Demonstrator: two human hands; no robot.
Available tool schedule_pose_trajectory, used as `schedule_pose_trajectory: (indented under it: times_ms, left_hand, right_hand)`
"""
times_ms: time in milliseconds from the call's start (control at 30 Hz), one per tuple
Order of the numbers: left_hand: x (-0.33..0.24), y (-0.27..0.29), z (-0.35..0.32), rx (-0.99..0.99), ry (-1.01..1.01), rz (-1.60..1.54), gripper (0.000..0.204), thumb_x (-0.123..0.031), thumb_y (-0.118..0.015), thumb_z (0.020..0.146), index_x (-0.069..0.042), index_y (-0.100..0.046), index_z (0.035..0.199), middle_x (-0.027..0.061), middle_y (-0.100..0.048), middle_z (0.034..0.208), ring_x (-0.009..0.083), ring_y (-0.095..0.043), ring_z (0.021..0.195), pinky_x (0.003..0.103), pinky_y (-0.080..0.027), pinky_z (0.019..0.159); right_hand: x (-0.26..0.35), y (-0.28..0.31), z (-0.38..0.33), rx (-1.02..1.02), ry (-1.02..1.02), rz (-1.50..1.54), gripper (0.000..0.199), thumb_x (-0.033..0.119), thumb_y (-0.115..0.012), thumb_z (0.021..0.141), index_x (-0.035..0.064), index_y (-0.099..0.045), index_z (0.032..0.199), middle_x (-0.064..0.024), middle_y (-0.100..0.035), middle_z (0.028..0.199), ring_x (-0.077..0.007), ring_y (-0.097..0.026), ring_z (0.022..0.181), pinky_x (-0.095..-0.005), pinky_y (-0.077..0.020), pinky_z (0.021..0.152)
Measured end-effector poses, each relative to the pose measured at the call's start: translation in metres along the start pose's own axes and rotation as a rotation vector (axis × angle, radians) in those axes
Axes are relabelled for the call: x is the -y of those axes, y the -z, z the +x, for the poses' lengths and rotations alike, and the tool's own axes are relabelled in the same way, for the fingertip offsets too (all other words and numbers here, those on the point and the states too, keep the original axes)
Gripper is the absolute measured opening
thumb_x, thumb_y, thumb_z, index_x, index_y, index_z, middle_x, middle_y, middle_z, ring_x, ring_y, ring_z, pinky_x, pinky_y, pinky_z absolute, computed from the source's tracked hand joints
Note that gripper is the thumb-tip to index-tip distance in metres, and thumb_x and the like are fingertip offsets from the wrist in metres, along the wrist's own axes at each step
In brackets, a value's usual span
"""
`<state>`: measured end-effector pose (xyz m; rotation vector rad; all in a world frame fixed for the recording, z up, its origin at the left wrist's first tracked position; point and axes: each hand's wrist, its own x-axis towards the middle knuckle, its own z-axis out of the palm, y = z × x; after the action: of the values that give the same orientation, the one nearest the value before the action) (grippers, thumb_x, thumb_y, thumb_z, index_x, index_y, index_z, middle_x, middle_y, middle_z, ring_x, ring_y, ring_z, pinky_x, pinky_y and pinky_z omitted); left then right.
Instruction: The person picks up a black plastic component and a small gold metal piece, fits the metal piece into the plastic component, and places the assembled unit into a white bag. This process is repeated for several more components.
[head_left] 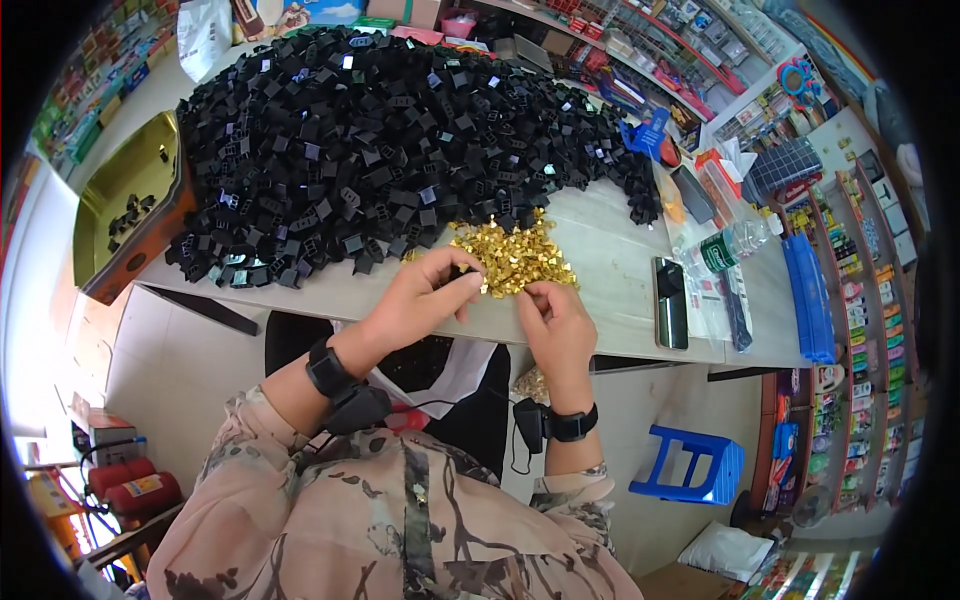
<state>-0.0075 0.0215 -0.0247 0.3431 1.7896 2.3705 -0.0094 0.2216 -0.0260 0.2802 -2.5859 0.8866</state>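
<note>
A heap of small shiny gold metal pieces lies near the table's front edge. My left hand is at its left side, thumb and fingers pinched together; a dark bit shows between them, too small to name. At the heap's front right, my right hand is closed, with thumb and forefinger together at the gold pieces. Whatever those fingertips hold is hidden. Behind the gold heap, a large mound of small black plastic parts covers much of the table.
An open box with a gold inside holds some black parts at the left. On the right are a phone, a plastic bottle and a blue tray. A blue stool stands on the floor; a white bag hangs below the table edge.
</note>
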Motion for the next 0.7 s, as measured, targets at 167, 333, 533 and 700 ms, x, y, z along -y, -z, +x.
schedule_pose_trajectory:
  times_ms: [167,333,533,700]
  left_hand:
    - [-0.014,0.015,0.019,0.057,0.121,-0.078,0.016,-0.014,-0.051,0.093,-0.006,-0.055,0.106,0.0031,-0.061,0.084,0.0042,-0.054,0.061,0.016,-0.035,0.046]
    - [-0.038,-0.002,0.069,0.093,-0.165,0.588,0.015,-0.016,-0.056,0.088,-0.005,-0.057,0.098,0.0072,-0.063,0.083,0.0157,-0.059,0.065,0.026,-0.044,0.053]
    - [-0.029,-0.012,0.121,-0.003,-0.503,1.333,0.017,-0.017,-0.057,0.082,-0.004,-0.059,0.092,0.0145,-0.064,0.086,0.0344,-0.062,0.080,0.044,-0.050,0.069]
    - [-0.029,-0.015,0.139,0.087,-0.226,1.751,0.019,-0.022,-0.060,0.081,-0.006,-0.058,0.091,0.0127,-0.064,0.087,0.0317,-0.063,0.081,0.042,-0.049,0.068]
  right_hand:
    - [0.003,-0.002,0.003,0.009,0.033,-0.014,0.014,0.022,-0.069,0.077,0.0107,-0.064,0.084,-0.0031,-0.060,0.072,-0.0196,-0.060,0.063,-0.0314,-0.0465,0.055]
    - [-0.003,0.003,0.003,-0.061,0.006,-0.031,0.013,0.021,-0.069,0.077,0.0104,-0.063,0.081,-0.0044,-0.060,0.071,-0.0215,-0.060,0.063,-0.0328,-0.0466,0.055]
    - [-0.008,-0.005,0.004,-0.135,0.053,0.045,0.012,0.019,-0.068,0.077,0.0093,-0.063,0.080,-0.0055,-0.061,0.072,-0.0224,-0.061,0.064,-0.0320,-0.0472,0.056]
    - [-0.008,-0.002,0.000,-0.159,0.052,0.106,0.011,0.019,-0.067,0.077,0.0095,-0.064,0.082,-0.0058,-0.061,0.073,-0.0232,-0.061,0.065,-0.0330,-0.0477,0.057]
